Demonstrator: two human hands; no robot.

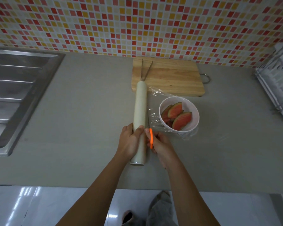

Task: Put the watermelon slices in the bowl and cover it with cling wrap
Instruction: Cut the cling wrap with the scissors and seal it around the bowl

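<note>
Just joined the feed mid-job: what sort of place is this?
Most likely a home kitchen: a steel sink set into the grey counter, a mosaic-tiled wall behind it, and a wooden cutting board.

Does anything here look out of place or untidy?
The cling wrap lies wrinkled and bunched beside the bowl, not smooth. The far end of the roll rests on the cutting board, right by the tongs.

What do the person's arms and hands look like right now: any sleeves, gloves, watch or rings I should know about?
The left forearm and right forearm are bare to the frame's edge; no sleeves show. The left grip and right grip are bare hands: no gloves, and no watch, band or ring visible. Below, loose grey trousers show.
</note>
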